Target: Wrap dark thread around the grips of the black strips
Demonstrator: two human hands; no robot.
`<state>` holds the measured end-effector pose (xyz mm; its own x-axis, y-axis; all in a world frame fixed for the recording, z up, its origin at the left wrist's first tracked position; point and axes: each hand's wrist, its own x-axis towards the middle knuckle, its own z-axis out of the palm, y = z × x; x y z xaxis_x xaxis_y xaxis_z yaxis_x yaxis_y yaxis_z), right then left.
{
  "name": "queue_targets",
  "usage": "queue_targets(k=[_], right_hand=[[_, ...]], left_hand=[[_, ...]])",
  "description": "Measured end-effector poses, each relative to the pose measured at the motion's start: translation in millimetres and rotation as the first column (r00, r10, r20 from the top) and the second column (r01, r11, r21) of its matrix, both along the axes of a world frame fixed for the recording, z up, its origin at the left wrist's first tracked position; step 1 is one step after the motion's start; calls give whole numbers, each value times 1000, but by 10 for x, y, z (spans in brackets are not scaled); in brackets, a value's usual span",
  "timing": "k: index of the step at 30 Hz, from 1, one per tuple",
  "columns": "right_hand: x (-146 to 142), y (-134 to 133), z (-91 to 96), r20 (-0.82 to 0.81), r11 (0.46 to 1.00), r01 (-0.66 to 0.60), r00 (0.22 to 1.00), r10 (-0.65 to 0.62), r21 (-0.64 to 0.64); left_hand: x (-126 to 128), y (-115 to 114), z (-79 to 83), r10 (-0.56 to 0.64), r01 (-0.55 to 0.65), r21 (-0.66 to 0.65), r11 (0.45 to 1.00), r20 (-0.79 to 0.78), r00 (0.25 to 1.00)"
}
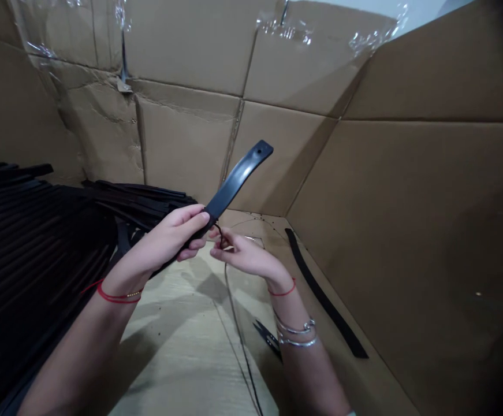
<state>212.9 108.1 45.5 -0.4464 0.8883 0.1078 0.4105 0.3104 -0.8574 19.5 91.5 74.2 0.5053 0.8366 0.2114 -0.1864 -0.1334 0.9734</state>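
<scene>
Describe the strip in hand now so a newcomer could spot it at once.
Inside the cardboard walls, find the pile of black strips on the left. Right of it, the left hand holds up one curved black strip, holed end up. Only it is held aloft.

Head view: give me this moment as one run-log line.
left hand: grips black strip | right hand: pinches dark cord | nearby: stacked strips, scissors, loose strip

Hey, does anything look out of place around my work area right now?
One black strip lies by itself along the foot of the right cardboard wall, apart from the stacked strips on the left, so it looks stray.
</scene>
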Motion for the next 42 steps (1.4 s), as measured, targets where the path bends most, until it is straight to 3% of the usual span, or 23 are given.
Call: queue_targets(k=[3, 6, 10, 13, 18, 21, 23, 27, 31, 33, 36, 38, 40, 42], right_hand=[[-175, -86, -9, -278, 992, -118, 955, 105, -34], [-338, -213, 20, -585, 992, -69, 811, -7, -109], [-443, -317, 48, -679, 973, -18, 718, -149, -232], [-443, -330, 63, -690, 966, 32, 694, -207, -258], [-452, -319, 69, -762, 974, 141, 607, -227, -178], [-472, -335, 73, -794, 977, 169, 571, -207, -133], [-474, -354, 84, -792, 984, 119, 585, -175, -129], [-434, -397, 122, -774, 993, -3, 627, -89, -117], [-372, -456, 192, -738, 997, -9, 673, -51, -77], [-365, -493, 224, -728, 994, 84, 677, -103, -63], [-395, -534, 237, -749, 968, 250, 639, -178, -16], [-421, -541, 222, -748, 951, 308, 633, -201, 4], [-434, -538, 207, -729, 943, 333, 648, -220, 11], [-428, -539, 208, -714, 941, 337, 663, -228, 13]], left_hand=[[61, 47, -62, 133, -113, 129, 985, -156, 979], [95, 78, -101, 323, -221, 329, 918, -296, 899], [103, 74, -118, 488, -269, 506, 820, -371, 790], [97, 54, -116, 474, -265, 494, 828, -366, 801], [120, 23, -90, 295, -242, 262, 934, -191, 936], [98, -5, -43, 115, -113, 61, 992, -26, 993], [52, -28, -11, -18, 20, -39, 999, 55, 998], [-29, -33, -1, -274, 301, -140, 943, 182, 944], [18, 4, -46, -525, 566, -193, 801, 228, 820], [79, -3, -67, -484, 513, -157, 844, 188, 855], [183, -53, -91, -204, 207, -27, 978, 88, 975], [241, -89, -102, -45, 44, 9, 999, 70, 997], [277, -109, -104, -4, 8, -40, 999, 101, 995], [285, -114, -98, -41, 56, -101, 993, 147, 988]])
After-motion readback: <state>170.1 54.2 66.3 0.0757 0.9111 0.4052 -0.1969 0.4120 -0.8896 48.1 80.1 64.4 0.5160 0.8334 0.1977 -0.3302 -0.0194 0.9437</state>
